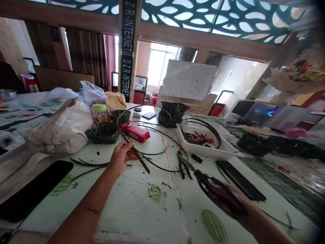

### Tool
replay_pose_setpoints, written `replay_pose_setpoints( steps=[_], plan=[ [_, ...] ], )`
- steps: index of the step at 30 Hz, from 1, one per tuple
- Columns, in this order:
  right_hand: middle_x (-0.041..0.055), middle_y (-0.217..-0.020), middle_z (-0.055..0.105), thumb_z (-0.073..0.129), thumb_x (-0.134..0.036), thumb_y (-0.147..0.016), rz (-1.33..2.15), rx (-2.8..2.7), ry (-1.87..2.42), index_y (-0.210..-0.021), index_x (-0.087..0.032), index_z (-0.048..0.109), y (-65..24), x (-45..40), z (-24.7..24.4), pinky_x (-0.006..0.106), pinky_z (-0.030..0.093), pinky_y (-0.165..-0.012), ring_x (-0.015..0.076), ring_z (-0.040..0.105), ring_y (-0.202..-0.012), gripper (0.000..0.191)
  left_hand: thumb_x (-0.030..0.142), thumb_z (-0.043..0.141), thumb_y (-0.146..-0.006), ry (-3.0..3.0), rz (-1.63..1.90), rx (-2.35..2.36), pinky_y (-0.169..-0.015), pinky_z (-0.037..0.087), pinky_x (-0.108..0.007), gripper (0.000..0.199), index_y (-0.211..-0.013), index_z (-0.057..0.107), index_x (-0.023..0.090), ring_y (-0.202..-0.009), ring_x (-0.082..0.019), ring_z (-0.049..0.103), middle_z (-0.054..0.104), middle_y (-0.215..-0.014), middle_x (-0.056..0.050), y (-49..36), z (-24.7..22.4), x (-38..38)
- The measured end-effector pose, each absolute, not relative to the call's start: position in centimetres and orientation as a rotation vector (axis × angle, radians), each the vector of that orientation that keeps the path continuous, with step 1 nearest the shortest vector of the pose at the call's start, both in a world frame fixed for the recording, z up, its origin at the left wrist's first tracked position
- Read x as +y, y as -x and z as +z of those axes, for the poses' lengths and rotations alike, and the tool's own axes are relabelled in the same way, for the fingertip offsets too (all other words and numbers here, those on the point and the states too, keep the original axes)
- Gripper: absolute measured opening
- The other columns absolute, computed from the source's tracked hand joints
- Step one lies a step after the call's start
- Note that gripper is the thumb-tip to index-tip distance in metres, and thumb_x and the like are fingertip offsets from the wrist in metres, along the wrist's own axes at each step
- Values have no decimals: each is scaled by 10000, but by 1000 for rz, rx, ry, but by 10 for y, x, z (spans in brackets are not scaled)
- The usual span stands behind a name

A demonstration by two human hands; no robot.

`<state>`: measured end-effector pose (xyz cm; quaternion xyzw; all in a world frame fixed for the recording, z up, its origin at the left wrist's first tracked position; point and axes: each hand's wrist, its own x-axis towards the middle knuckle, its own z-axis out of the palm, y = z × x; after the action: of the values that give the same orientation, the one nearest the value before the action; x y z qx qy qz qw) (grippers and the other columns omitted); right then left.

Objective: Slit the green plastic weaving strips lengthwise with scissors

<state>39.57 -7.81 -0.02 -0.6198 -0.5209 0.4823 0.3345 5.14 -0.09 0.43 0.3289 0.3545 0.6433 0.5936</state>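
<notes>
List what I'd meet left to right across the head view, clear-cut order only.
Cream bag → left hand → stacked dark baskets → right-hand black slab → pink bundle

From where I watch, I have a strip [144,164] and scissors [200,175]. The strip is long, thin and dark, near black with a greenish cast. One end shows its flat, ribbon-like face and slants down to the right, raised over the table [132,206]. Beyond it I see wide, springy curves around the red packet [137,133]; several cross, so I can't trace which belong to this one length. The scissors are off to the right, well apart from that flat end, tilted with their grey blades aimed up and left and their black handles down and right. They are blurred, and I can't tell how far the blades are parted.
</notes>
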Motion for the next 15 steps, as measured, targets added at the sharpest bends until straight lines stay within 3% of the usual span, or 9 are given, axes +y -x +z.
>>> replay_pose_setpoints(
  steps=[3,7,10,15],
  plan=[
    [-79,-512,354,614,-632,-710,1609,-1445,1209,-687,-196,435,-338,-89,-8,160,197,-320,34,229,-353,472,184,665,-718,-648,1544,814,-440,514,-203,156,-714,512,152,-501,-131,643,609,-603,23,-43,8,0],
    [-53,-618,374,376,-792,-749,1838,-1621,891,-781,-196,416,-280,-84,-7,172,279,-359,50,291,-404,598,167,639,-740,-634,1555,810,-414,504,-198,131,-693,520,142,-480,-129,635,609,-600,16,-41,13,-3],
    [-26,-656,390,337,-779,-776,1709,-1909,905,-806,-187,439,-267,-76,4,204,366,-443,90,370,-493,601,202,654,-733,-669,1585,825,-407,505,-211,155,-687,518,144,-478,-145,637,600,-580,16,-39,16,-3],
    [63,-796,560,466,-687,-795,1411,-2087,1157,-980,-207,595,-290,-73,0,277,476,-574,184,508,-647,530,188,666,-714,-612,1653,850,-395,501,-206,179,-684,494,150,-474,-151,640,601,-584,19,-36,18,-2]
  ],
)
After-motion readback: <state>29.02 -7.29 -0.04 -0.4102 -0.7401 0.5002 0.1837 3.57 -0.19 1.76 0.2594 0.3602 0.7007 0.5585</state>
